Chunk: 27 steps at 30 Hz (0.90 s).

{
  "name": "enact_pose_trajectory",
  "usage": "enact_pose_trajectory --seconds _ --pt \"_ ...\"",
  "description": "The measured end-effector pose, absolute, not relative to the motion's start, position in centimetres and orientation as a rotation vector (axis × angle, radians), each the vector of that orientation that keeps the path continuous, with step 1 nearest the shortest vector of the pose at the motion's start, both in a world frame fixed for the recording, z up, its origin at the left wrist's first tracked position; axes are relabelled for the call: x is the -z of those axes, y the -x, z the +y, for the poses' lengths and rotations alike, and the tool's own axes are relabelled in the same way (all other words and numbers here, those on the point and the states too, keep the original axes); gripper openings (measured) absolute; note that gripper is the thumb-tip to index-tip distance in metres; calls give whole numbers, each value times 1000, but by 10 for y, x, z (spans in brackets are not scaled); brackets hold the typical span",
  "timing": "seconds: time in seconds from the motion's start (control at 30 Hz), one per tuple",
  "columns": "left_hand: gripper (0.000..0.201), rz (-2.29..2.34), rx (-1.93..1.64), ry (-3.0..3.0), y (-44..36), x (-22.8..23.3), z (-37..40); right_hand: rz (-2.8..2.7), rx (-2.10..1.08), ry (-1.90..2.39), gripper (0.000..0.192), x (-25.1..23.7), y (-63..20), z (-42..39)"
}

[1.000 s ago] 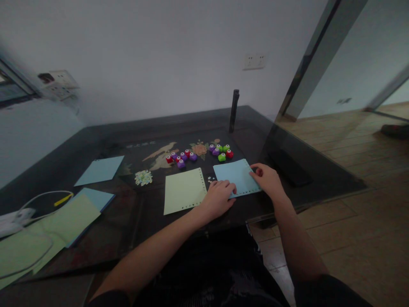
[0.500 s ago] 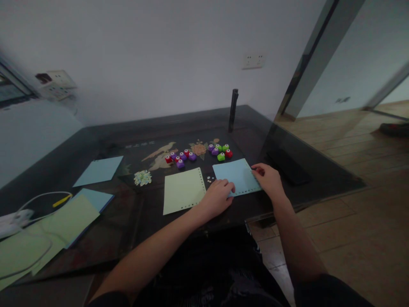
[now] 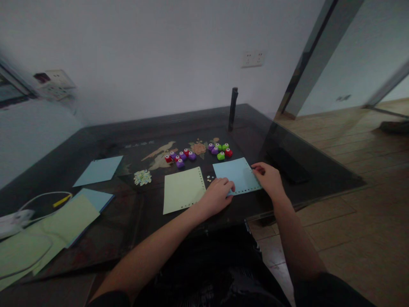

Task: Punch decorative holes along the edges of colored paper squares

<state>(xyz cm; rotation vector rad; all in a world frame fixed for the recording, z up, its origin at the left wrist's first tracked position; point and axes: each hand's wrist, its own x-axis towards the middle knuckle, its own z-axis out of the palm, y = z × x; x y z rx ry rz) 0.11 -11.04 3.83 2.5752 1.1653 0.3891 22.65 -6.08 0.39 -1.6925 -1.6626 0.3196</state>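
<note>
A light blue paper sheet (image 3: 234, 172) lies on the dark table, small holes running along its right and bottom edges. My left hand (image 3: 217, 194) has its fingers curled closed on the sheet's lower left corner. At the right edge, my right hand (image 3: 267, 178) is closed in a pinch; a small dark spot shows by its fingertips, too unclear to name. Left of the blue sheet is a pale green sheet (image 3: 183, 189) with holes along its right and bottom edges, partly covered by my left hand. A few paper bits (image 3: 209, 178) lie between the sheets.
Small craft punches in red and purple (image 3: 180, 163) and in green, purple and red (image 3: 221, 156) stand behind the sheets. Left are a pile of paper bits (image 3: 142, 178), more paper (image 3: 99, 170) and a white cable (image 3: 41, 195). A black upright post (image 3: 233, 109) stands at the back.
Both hands hold nearly the same place on the blue sheet. The view has shifted very slightly; nothing else has visibly moved.
</note>
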Motion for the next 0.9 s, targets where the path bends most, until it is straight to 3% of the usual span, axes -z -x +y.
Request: enact_pose_trajectory --seconds 0.57,0.73,0.9 --pt "14 1189 -368 -2611 -3 -38 -111 -1683 -284 1689 21 -4 -227 -60" --pt "19 1201 -513 -2679 6 -61 -117 -1706 -199 1673 21 -10 -224 -60" --pt "14 1343 -782 -2553 65 -83 -103 -1730 -165 1496 21 -33 -198 -59"
